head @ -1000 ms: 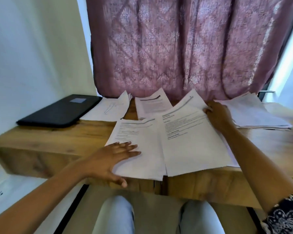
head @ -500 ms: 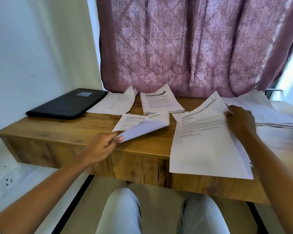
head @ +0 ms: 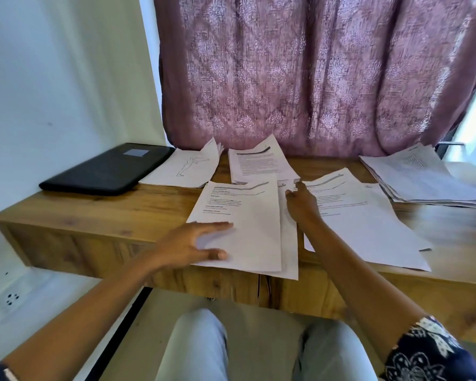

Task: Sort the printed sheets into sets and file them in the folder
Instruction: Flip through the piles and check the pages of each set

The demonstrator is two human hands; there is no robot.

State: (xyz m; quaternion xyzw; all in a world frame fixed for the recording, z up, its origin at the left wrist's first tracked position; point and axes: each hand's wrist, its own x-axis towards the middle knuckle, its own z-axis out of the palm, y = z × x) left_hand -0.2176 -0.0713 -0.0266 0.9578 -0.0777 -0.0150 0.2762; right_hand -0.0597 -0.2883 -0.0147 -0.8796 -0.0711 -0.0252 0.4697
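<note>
White sheets (head: 245, 215) under flat left hand (head: 193, 243), right hand (head: 302, 206) alongside

Wooden desk (head: 107, 213), seen from front edge. Back L corner: black folder (head: 107, 167), flat and closed. Right against it on the R, at back edge: drawing pile (head: 186, 169), top sheet w/ outline of a figure. Back centre: text pile (head: 261, 163). Front centre: near pile (head: 248, 224), print up, bottom hanging slightly over front edge, top edge meeting the text pile. Just R of that: loose sheets (head: 368, 224), fanned, reaching approx to front edge. Back R: thick stack (head: 423, 177), close to the loose sheets.
</note>
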